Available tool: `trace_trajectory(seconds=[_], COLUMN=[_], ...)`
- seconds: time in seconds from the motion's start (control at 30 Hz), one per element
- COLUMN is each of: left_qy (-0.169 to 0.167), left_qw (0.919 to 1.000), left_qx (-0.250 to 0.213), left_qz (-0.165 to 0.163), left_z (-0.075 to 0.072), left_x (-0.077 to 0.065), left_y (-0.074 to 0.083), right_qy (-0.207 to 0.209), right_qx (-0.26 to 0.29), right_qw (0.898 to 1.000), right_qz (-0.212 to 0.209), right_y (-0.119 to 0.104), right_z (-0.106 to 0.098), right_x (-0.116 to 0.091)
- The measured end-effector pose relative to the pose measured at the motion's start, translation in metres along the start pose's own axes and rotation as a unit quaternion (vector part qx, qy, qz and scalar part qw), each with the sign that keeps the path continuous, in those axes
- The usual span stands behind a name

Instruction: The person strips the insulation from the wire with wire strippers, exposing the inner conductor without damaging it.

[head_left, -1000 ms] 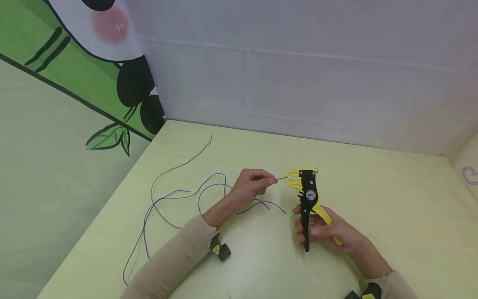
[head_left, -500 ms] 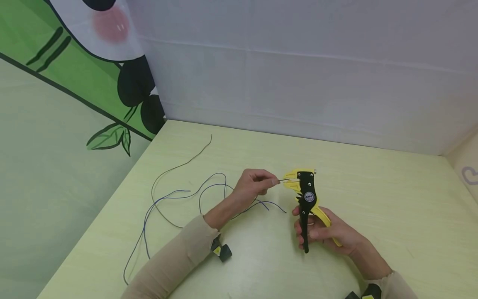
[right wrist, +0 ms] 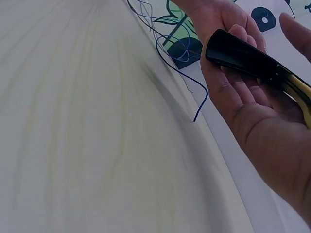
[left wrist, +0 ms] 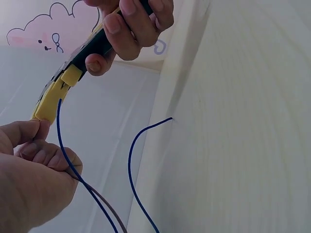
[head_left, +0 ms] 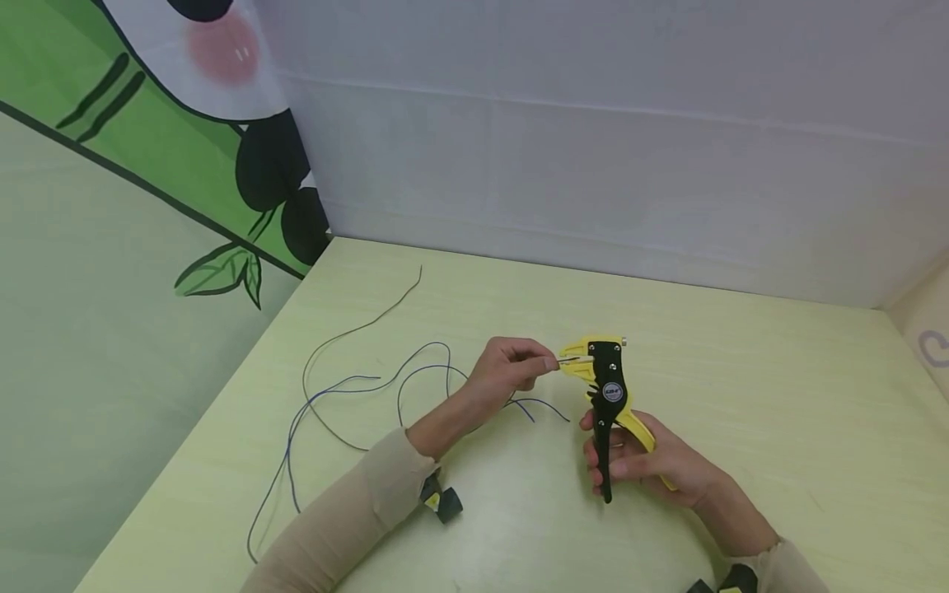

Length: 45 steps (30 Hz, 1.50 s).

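In the head view my left hand (head_left: pixel 504 377) pinches a thin brown-grey wire (left wrist: pixel 104 197) between thumb and forefinger, near its end. That end runs between the yellow jaws of a black and yellow wire stripper (head_left: pixel 611 387), and my fingertips are right at the front of the jaws. My right hand (head_left: pixel 670 463) grips the stripper's handles, fingers curled round the black one (right wrist: pixel 243 56) and the yellow one toward the palm. The stripper stands roughly upright, its head pointing left. In the left wrist view a blue wire (left wrist: pixel 59 131) passes in front of the jaws.
Several blue and grey wires (head_left: pixel 287 445) lie in loose loops on the pale wooden table (head_left: pixel 778 412), left of and under my left forearm. A white cloth (head_left: pixel 593 165) hangs along the table's back edge, with a printed cartoon panel (head_left: pixel 185 181) at the left.
The left hand has moved slightly right, bringing the wire deeper between the stripper's jaws. The jaws have drawn closer together, and the stripper has shifted a little left.
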State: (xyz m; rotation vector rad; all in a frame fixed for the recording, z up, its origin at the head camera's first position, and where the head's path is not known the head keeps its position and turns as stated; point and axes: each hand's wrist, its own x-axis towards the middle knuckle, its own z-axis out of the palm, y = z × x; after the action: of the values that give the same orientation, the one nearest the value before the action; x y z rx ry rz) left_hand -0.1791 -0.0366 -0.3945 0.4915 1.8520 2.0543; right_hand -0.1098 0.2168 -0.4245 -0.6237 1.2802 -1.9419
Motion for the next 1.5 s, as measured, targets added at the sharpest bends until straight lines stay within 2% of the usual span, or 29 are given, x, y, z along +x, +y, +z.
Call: trace_trajectory(seconds=[0.2, 0.3, 0.4, 0.63, 0.7, 0.87, 1.07, 1.3, 1.5], left_qy=[-0.007, -0.013, -0.019, -0.028, -0.029, -0.03, -0.027, -0.013, -0.014], left_qw=[0.9998, 0.9998, 0.9998, 0.9996, 0.9995, 0.9995, 0.9996, 0.9999, 0.9999], left_qx=[-0.012, -0.01, -0.004, -0.004, -0.006, -0.007, -0.001, 0.004, 0.003], left_qz=[-0.011, -0.011, -0.009, 0.001, 0.005, 0.009, 0.003, -0.002, -0.003], left_z=[0.001, 0.001, 0.001, 0.0, 0.0, 0.0, 0.0, 0.001, 0.001], left_x=[-0.002, -0.002, -0.002, -0.002, -0.002, -0.002, -0.002, -0.003, -0.002], left_y=[0.004, 0.005, 0.004, 0.003, 0.003, 0.002, 0.002, 0.006, 0.005], right_qy=[-0.006, 0.004, 0.02, 0.024, 0.031, 0.029, 0.02, 0.064, 0.071], right_qx=[-0.023, -0.033, -0.041, -0.069, -0.069, -0.072, -0.084, -0.099, -0.086], right_qw=[1.0, 0.999, 0.999, 0.997, 0.997, 0.997, 0.996, 0.993, 0.994], right_qz=[-0.009, -0.003, 0.008, -0.012, -0.006, 0.001, -0.012, -0.003, -0.007], right_y=[-0.001, -0.001, 0.0, 0.003, 0.004, 0.004, 0.005, 0.009, 0.012], right_z=[0.0, 0.0, 0.001, 0.004, 0.005, 0.006, 0.007, 0.011, 0.014], right_x=[0.001, 0.001, 0.0, 0.001, 0.001, 0.002, 0.003, 0.004, 0.006])
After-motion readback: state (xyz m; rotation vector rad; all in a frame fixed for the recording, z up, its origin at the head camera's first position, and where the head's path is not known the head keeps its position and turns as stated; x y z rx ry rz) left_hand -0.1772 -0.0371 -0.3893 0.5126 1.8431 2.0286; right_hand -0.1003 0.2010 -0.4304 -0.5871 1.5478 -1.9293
